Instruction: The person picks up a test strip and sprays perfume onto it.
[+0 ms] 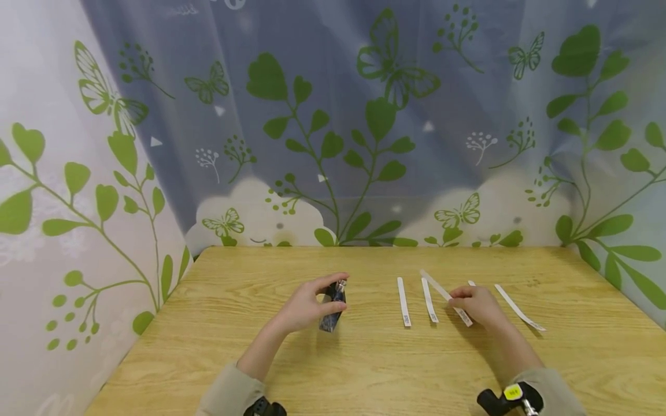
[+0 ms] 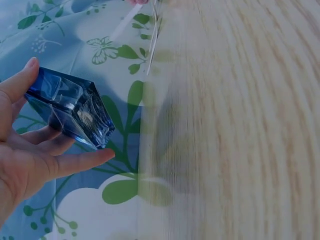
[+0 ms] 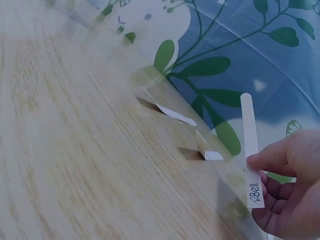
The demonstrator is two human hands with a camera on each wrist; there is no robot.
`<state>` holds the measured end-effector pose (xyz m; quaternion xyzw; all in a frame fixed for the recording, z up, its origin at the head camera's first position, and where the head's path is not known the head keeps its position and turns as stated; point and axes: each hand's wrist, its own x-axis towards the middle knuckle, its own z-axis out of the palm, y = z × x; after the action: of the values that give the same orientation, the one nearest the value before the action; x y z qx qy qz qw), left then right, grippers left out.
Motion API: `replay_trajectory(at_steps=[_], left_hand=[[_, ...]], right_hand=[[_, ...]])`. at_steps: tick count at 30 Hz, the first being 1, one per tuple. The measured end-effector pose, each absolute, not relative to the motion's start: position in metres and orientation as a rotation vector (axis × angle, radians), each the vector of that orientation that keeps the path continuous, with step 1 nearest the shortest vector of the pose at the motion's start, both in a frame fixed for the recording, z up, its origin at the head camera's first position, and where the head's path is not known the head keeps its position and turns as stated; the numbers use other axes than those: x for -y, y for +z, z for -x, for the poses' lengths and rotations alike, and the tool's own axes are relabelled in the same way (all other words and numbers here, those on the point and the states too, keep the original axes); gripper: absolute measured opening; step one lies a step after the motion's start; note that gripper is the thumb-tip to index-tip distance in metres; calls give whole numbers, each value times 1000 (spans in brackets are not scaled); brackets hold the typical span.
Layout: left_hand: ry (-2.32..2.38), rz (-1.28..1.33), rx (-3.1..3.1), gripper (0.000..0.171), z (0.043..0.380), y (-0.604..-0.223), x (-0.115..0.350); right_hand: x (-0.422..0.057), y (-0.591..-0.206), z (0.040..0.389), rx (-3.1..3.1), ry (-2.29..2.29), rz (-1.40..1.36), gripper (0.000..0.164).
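My left hand (image 1: 306, 305) holds a small dark blue glass bottle (image 1: 333, 309) with a silvery neck, which looks like a perfume bottle, between thumb and fingers. In the left wrist view the bottle (image 2: 75, 107) is tilted, its thick clear base turned to the camera. Over to the right, my right hand (image 1: 480, 306) pinches a narrow white paper strip (image 1: 437, 284). The right wrist view shows this strip (image 3: 250, 130) upright with a rounded end on top and "Bell" printed near its lower end.
Two more white strips, one (image 1: 403, 301) and another (image 1: 429, 300), lie left of my right hand. One strip (image 1: 471, 283) is partly hidden behind that hand, and a bent one (image 1: 519, 307) lies right of it. A patterned curtain (image 1: 364, 144) hangs behind the wooden table (image 1: 374, 370).
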<state>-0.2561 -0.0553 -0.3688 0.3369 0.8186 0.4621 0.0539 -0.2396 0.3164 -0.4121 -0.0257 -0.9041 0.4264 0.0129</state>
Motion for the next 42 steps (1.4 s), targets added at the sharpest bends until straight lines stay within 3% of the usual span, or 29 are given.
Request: replay_trajectory(at_steps=[13, 42], left_hand=[[1391, -1124, -2489, 55, 259, -372, 57], [1450, -1065, -2529, 55, 257, -369, 47]], right_hand=[[-293, -395, 231, 2777, 1523, -3, 27], [-258, -380, 221, 2765, 1657, -121, 26]])
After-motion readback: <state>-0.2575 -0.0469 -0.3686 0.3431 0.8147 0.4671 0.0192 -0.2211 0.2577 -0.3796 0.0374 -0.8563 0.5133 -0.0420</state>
